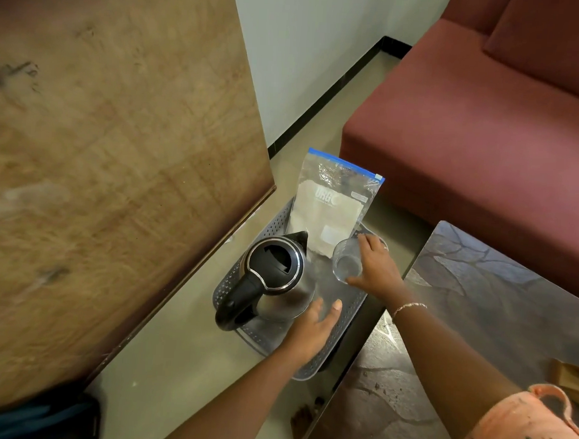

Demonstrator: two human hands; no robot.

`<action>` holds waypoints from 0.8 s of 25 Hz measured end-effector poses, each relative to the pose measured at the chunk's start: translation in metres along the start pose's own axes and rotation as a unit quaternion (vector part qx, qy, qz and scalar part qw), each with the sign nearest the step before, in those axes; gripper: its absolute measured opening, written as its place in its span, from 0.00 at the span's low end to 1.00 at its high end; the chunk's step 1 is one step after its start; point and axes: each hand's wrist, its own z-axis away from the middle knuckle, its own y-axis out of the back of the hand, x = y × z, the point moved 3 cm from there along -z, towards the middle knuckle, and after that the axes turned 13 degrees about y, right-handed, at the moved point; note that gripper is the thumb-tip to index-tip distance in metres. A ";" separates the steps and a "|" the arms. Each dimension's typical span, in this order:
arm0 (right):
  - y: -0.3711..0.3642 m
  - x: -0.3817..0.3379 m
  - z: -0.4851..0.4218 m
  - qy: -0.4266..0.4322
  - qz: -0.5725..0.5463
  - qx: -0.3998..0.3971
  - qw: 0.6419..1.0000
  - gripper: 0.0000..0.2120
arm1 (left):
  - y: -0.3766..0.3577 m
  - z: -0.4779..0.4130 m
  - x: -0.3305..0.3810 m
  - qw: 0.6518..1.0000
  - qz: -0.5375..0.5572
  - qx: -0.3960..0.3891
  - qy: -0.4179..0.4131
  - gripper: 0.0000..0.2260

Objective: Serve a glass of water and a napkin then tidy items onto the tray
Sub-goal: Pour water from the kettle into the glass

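Both arms reach down, left hand spread flat, right hand curled in a grip

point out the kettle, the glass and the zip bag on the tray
kettle [275, 269]: head view, on its black lid.
glass [346, 261]: head view, on its clear side wall, beside the right hand.
zip bag [329, 208]: head view, on the pale napkin stack seen through the plastic.

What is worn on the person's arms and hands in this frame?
Both forearms are bare. The right hand has a thin, pale beaded bracelet at the wrist and what looks like a ring on one finger. The left hand shows no jewellery. An orange speckled sleeve covers the right upper arm.
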 end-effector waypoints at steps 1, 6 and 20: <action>0.005 -0.006 0.006 0.010 -0.010 0.011 1.000 0.45 | 0.000 0.004 0.003 1.000 0.015 -0.006 -0.008 0.32; 0.055 -0.045 0.054 0.042 -0.078 0.108 0.990 0.44 | 0.002 0.042 0.031 0.982 0.177 -0.071 0.004 0.48; 0.124 -0.089 0.186 0.041 -0.258 0.264 0.929 0.46 | -0.030 0.125 0.070 0.945 0.257 -0.180 -0.089 0.15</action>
